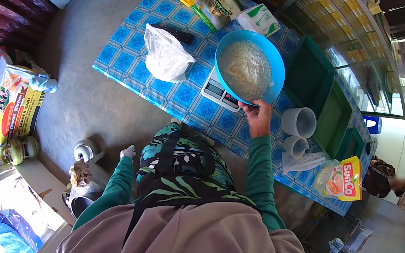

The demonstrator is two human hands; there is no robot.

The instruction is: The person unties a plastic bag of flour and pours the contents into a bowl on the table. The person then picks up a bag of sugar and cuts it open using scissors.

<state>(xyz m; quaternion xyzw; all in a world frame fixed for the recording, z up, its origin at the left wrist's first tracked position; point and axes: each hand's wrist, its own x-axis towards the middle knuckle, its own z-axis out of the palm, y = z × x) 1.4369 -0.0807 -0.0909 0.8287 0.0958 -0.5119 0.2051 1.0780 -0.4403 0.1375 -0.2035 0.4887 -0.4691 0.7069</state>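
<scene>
Blue bowl [278, 72], holding pale powder [246, 69], is just beyond the right hand [257, 119], whose fingers grip its near rim, and partly hides a white scale [213, 89]. Right of that hand stands a white tub [289, 122]. The left hand [128, 152] hangs well apart, its openness and hold unclear to me.

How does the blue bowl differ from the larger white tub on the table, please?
The blue bowl is wider than the white tub. The bowl is bright blue; the tub is whitish. The bowl contains pale powder, while no powder is visible in the tub. The right hand holds the bowl's edge, but no hand touches the tub. Both are round and open at the top.
</scene>
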